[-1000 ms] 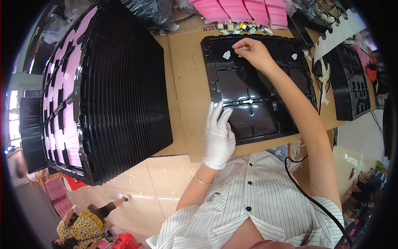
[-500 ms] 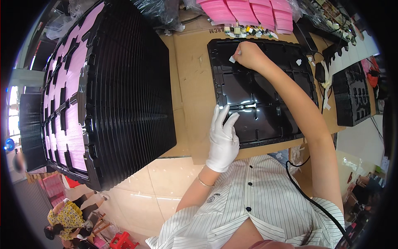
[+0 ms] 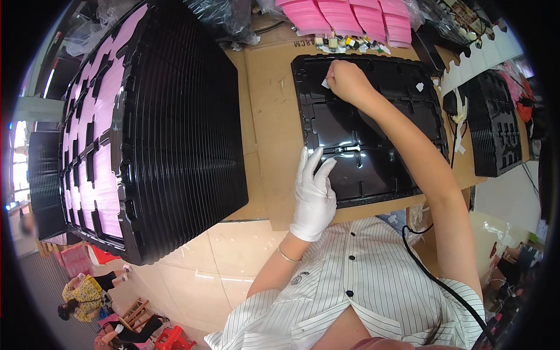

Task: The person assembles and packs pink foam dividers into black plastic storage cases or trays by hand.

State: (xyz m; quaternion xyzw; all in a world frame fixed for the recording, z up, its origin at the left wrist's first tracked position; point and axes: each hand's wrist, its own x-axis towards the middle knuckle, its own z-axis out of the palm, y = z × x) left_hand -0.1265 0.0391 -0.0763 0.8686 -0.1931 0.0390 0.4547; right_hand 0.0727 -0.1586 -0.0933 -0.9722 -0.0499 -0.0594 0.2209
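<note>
A shallow black plastic tray (image 3: 379, 131) with moulded compartments lies in front of me on brown cardboard. My right hand (image 3: 348, 83), bare, is closed over the tray's far left part. A small white piece (image 3: 325, 83) sticks out from its fingertips; whether it touches the tray I cannot tell. In a white glove, my left hand (image 3: 314, 201) rests at the tray's near left edge with its fingers spread. Another small white piece (image 3: 420, 87) sits on the tray's far right part.
To the left rises a tall stack of black trays (image 3: 186, 134) with pink sheets (image 3: 105, 146) on its face. Beyond the tray are pink bundles (image 3: 338, 17) and small loose parts (image 3: 353, 43). At right are a notched white strip (image 3: 484, 64), black trays (image 3: 493, 134) and a cable (image 3: 437, 280).
My right hand has shifted slightly toward me, still with the white piece. The white strip at right has moved a little. My left hand has stayed put. People in the background have moved.
</note>
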